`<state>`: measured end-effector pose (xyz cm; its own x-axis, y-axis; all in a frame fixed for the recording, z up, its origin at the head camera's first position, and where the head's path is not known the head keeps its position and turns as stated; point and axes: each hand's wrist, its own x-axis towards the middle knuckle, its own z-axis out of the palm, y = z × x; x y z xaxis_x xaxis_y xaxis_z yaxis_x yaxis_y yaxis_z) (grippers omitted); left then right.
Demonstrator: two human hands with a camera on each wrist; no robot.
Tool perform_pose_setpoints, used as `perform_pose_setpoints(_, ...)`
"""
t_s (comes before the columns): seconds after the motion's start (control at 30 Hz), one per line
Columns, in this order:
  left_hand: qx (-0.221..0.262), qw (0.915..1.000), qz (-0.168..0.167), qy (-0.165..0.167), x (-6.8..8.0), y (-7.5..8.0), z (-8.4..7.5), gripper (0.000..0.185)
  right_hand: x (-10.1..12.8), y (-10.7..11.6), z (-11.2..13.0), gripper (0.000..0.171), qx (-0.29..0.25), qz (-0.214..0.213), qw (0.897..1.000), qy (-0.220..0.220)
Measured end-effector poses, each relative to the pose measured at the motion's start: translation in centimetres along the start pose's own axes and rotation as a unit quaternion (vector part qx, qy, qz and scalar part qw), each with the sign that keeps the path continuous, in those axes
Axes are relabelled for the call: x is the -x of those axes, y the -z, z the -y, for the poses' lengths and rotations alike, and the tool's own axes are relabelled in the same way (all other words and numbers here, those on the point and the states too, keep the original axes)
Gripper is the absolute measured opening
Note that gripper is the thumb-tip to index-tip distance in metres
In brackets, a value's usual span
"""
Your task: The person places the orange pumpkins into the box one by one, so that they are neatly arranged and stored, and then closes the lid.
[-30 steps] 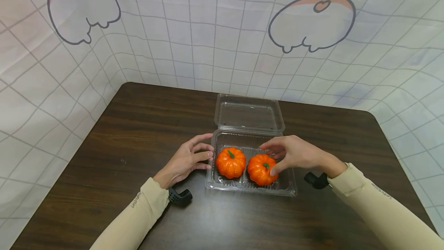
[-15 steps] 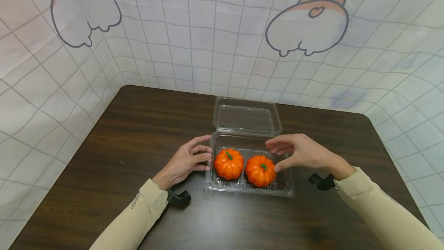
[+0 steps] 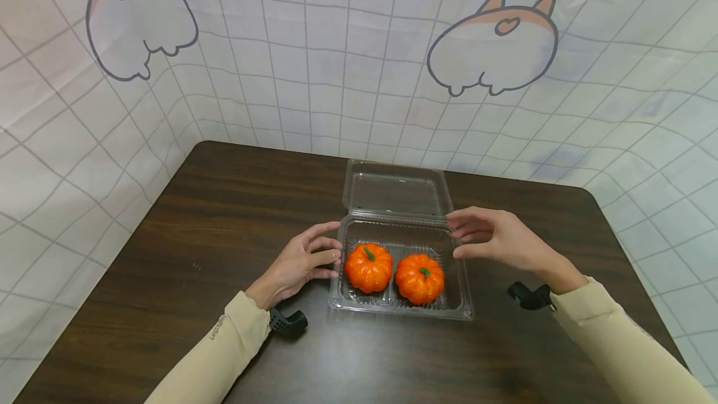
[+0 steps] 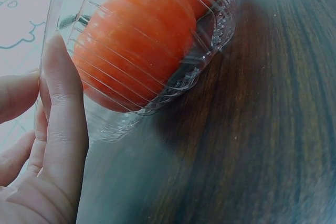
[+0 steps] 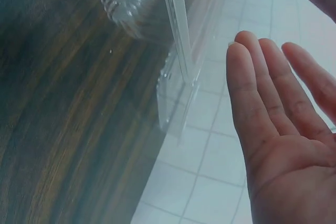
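Observation:
A clear plastic clamshell container [image 3: 392, 312] sits on the table with its lid [image 3: 397, 187] folded back behind it. Two small orange pumpkins, the left pumpkin [image 3: 368, 270] and the right pumpkin [image 3: 419, 280], lie side by side inside, each with a green stem. My left hand [image 3: 291, 267] holds the container's left rim, a finger [image 4: 63, 103] against the outer wall. Over the right rim hovers my right hand [image 3: 507, 239], with nothing in it. In the right wrist view its fingers [image 5: 244, 87] are straight and apart from the container.
The dark wooden table [image 3: 252, 192] extends around the container. A white grid-patterned curtain [image 3: 314, 48] with cartoon animal drawings hangs along its back and sides. Each wrist wears a black band, such as the left band [image 3: 288, 322].
My right hand has left the right pumpkin and moved right and back to above the container's right rim. The left hand stays at the left rim.

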<state>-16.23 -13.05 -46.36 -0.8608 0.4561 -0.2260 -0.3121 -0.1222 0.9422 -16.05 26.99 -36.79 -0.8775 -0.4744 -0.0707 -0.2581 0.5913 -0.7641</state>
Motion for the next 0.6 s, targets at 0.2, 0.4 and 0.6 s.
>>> perform_pose_setpoints(0.2, -0.002, 1.0, -0.002, 0.003, -0.1, 0.0, 0.1, 0.064, 0.2, 0.4, -0.7, 0.061, -0.014, -0.029, 0.999, -0.004)
perform_pose_setpoints(0.4, -0.006, 1.0, -0.005, 0.004, 0.0, 0.0, 0.0, 0.064, 0.0, 0.5, -1.3, 0.054, -0.037, -0.072, 0.997, -0.014)
perform_pose_setpoints(0.6, -0.001, 1.0, -0.003, 0.004, 0.1, 0.0, -0.1, 0.064, -0.6, 0.4, -1.8, 0.047, -0.043, -0.128, 0.99, -0.052)
